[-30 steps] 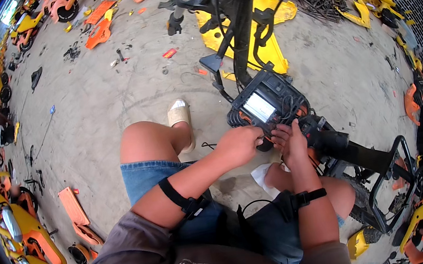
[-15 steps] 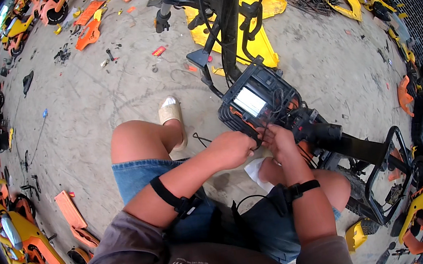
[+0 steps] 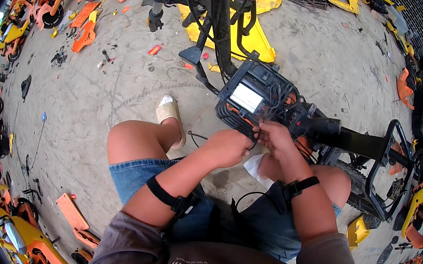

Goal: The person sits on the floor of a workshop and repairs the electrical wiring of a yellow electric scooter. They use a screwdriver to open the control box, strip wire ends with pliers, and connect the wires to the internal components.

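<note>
My left hand (image 3: 231, 147) is closed in a fist on a black cable (image 3: 199, 137), whose loose end sticks out behind it. Close beside it, my right hand (image 3: 275, 138) pinches at the same dark cable, with the fingertips partly hidden. Both are at the near edge of an open black box (image 3: 274, 78) with ribbed sides, mounted on the frame of a stripped electric bike. Inside the box lie a white-labelled block (image 3: 246, 98) and tangled black wires (image 3: 277, 96). A dark cylindrical part (image 3: 323, 126) lies to the right of my right hand.
The bike's black frame tube (image 3: 224, 39) rises away from me; a tubular rack (image 3: 376, 185) stands at right. Yellow panels (image 3: 258, 40) lie beyond the box. Orange panels (image 3: 72, 211) lie at left, and yellow-orange bikes (image 3: 35, 256) line the left edge.
The view has shifted slightly. My hands stay together at the box edge, with the right fingertips moved a little upward; the grip on the cable looks much the same.
</note>
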Action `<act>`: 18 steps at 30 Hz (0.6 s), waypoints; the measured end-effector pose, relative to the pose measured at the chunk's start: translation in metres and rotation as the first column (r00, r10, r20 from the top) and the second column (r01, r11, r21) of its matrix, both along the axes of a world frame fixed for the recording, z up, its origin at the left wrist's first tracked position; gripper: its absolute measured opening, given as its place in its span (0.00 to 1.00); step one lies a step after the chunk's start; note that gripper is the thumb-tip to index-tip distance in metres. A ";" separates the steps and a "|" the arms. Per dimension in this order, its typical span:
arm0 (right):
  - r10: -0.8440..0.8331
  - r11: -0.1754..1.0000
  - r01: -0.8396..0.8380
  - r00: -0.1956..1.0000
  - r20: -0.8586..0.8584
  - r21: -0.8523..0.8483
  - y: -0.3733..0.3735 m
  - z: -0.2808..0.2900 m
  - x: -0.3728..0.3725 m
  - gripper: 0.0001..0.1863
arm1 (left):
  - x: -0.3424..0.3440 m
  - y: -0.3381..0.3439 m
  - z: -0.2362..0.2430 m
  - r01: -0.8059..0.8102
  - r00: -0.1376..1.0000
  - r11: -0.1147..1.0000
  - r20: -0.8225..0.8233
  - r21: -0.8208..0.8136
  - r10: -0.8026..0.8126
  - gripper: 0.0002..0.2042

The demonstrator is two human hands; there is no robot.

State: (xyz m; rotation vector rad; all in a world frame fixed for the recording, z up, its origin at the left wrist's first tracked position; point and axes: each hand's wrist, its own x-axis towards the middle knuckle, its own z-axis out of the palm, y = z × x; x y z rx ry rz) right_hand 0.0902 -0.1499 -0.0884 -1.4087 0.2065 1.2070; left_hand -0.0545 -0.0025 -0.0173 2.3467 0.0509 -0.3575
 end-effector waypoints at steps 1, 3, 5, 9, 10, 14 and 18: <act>0.004 1.000 -0.004 1.000 0.003 0.001 0.000 -0.001 0.000 0.07 | 0.000 0.000 0.000 0.005 1.000 1.000 0.005 0.010 -0.005 0.06; 0.014 1.000 -0.014 1.000 0.010 0.001 0.000 -0.003 0.000 0.07 | -0.001 0.001 0.001 0.007 1.000 1.000 0.011 0.021 -0.007 0.07; 0.026 1.000 -0.026 0.999 0.020 -0.001 -0.001 -0.005 0.000 0.07 | -0.001 0.001 0.001 0.001 1.000 1.000 0.012 0.021 -0.001 0.07; 0.049 0.990 -0.042 0.998 0.049 -0.135 0.002 0.000 0.002 0.11 | -0.002 0.001 0.000 0.009 1.000 0.999 -0.002 0.050 -0.009 0.07; 0.045 0.984 -0.033 0.997 0.062 -0.173 0.004 0.008 0.002 0.12 | -0.002 0.001 0.000 0.006 1.000 0.998 0.002 0.057 -0.006 0.07; 0.047 0.971 -0.020 0.993 0.106 -0.239 0.002 0.008 0.003 0.16 | -0.003 0.002 0.000 -0.014 1.000 0.998 0.015 0.059 0.013 0.07; 0.016 0.975 0.013 0.991 0.131 -0.222 0.000 -0.005 0.006 0.17 | -0.003 0.002 0.000 -0.012 1.000 0.998 0.010 0.062 0.012 0.07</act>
